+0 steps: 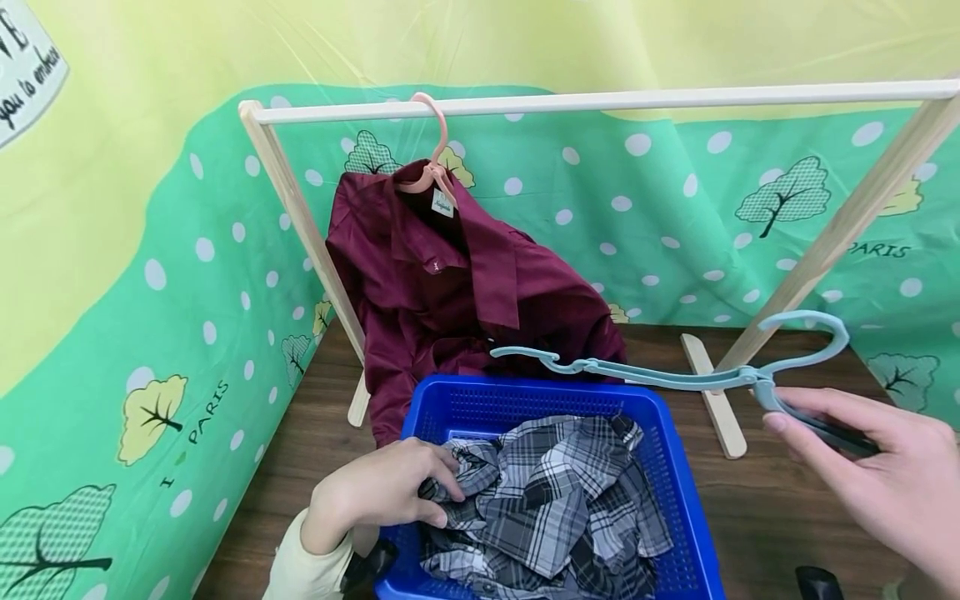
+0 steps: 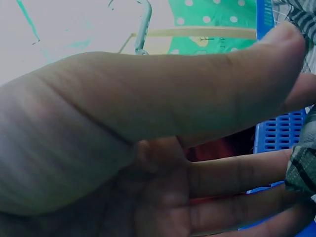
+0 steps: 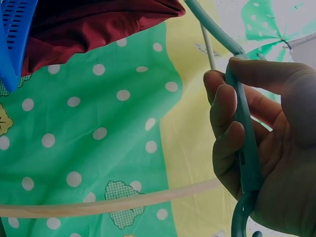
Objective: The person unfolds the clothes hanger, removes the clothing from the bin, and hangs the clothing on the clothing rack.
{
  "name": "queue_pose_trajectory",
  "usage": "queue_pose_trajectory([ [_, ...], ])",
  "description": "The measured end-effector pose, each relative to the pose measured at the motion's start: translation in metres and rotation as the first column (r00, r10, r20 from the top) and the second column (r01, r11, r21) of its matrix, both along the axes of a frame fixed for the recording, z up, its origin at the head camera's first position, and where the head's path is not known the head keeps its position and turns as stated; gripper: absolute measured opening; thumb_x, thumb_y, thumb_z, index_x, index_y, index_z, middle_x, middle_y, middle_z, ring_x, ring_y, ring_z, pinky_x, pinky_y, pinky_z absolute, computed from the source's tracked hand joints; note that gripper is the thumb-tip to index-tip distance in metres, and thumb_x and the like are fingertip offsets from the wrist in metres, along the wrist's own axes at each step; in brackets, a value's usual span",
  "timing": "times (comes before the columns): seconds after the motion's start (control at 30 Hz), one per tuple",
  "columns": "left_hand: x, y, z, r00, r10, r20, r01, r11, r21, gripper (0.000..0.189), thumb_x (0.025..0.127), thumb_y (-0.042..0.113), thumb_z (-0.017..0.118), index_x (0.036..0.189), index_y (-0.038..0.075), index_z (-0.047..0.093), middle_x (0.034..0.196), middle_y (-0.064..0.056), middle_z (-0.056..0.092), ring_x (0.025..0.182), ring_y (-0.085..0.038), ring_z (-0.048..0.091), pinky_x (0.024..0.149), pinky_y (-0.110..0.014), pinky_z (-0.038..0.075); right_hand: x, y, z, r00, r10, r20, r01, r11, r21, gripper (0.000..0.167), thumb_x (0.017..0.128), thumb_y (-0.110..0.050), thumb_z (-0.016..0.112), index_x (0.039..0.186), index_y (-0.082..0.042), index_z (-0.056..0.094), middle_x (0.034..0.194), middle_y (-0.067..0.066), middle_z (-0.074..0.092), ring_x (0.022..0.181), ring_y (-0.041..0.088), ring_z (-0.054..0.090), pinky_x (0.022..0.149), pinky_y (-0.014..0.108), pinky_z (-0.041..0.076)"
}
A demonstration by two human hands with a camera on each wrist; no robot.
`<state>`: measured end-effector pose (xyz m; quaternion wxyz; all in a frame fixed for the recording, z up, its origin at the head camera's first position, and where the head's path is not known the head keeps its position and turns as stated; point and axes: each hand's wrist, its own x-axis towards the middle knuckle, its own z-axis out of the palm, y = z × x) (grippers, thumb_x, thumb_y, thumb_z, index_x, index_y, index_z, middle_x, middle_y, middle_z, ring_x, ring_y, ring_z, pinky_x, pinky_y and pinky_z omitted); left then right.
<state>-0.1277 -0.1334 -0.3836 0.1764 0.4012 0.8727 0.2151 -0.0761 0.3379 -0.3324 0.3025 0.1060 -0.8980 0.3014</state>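
My right hand [image 1: 877,467] grips one arm of a light-blue folding clothes hanger [image 1: 660,377]. The hanger's hook curves up above the fingers, and its other arm reaches left over the basket's back edge. In the right wrist view, fingers and thumb wrap the hanger [image 3: 245,133]. Inside a blue plastic basket [image 1: 678,467] lies a crumpled grey-black plaid shirt [image 1: 540,500]. At its left side my left hand [image 1: 393,487] touches the cloth, thumb and index finger apart. The left wrist view shows fairly straight fingers, with a shirt fold [image 2: 302,165] covering some fingertips.
A maroon shirt [image 1: 551,287] hangs on a pink hanger [image 1: 438,137] from the white rail [image 1: 600,102] of a wooden-legged rack, its lower part behind the basket. The rack's right foot [image 1: 716,396] stands on the brown wooden surface [image 1: 787,517]. A patterned green-and-yellow cloth [image 1: 187,317] surrounds it.
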Motion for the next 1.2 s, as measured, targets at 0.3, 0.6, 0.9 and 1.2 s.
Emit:
queue_pose_trajectory([
  [0.3, -0.004, 0.0, -0.001, 1.0, -0.009, -0.019, 0.009, 0.999, 0.033, 0.029, 0.085, 0.002, 0.093, 0.11, 0.016, 0.09, 0.121, 0.002, 0.082, 0.119, -0.011, 0.073, 0.104, -0.03, 0.058, -0.001, 0.0, -0.001, 1.0, 0.017, 0.0, -0.017, 1.0, -0.006, 0.024, 0.086, 0.002, 0.092, 0.108, -0.003, 0.084, 0.095, -0.045, 0.065, 0.067, -0.016, 0.055, 0.057, 0.009, 0.041],
  [0.6, -0.014, -0.002, -0.004, 0.998, -0.014, -0.054, 0.018, 0.997, 0.076, 0.036, 0.081, -0.01, 0.09, 0.104, 0.017, 0.088, 0.105, 0.012, 0.082, 0.104, -0.002, 0.072, 0.094, -0.025, 0.06, -0.002, -0.001, -0.002, 0.999, 0.038, -0.003, -0.038, 0.999, -0.016, 0.026, 0.085, 0.006, 0.091, 0.109, -0.001, 0.084, 0.1, -0.045, 0.067, 0.071, -0.018, 0.06, 0.058, 0.007, 0.044],
  [0.9, -0.016, -0.003, -0.006, 0.999, 0.036, -0.009, -0.035, 0.995, 0.09, 0.04, 0.078, -0.014, 0.09, 0.104, 0.016, 0.079, 0.096, 0.009, 0.078, 0.091, -0.002, 0.07, 0.085, -0.024, 0.06, -0.002, -0.001, -0.002, 0.998, 0.064, -0.02, -0.064, 0.998, -0.022, 0.028, 0.084, 0.008, 0.09, 0.108, -0.005, 0.085, 0.098, -0.042, 0.069, 0.068, -0.016, 0.059, 0.057, 0.008, 0.043],
  [1.2, -0.018, -0.008, -0.002, 0.988, 0.037, -0.147, -0.009, 0.983, 0.184, 0.032, 0.094, -0.009, 0.08, 0.118, 0.012, 0.078, 0.109, 0.001, 0.079, 0.098, -0.01, 0.075, 0.089, -0.031, 0.062, -0.002, -0.001, -0.001, 0.997, 0.066, -0.027, -0.067, 0.998, -0.016, 0.028, 0.084, 0.009, 0.09, 0.108, -0.003, 0.084, 0.1, -0.043, 0.069, 0.07, -0.018, 0.061, 0.058, 0.007, 0.044],
])
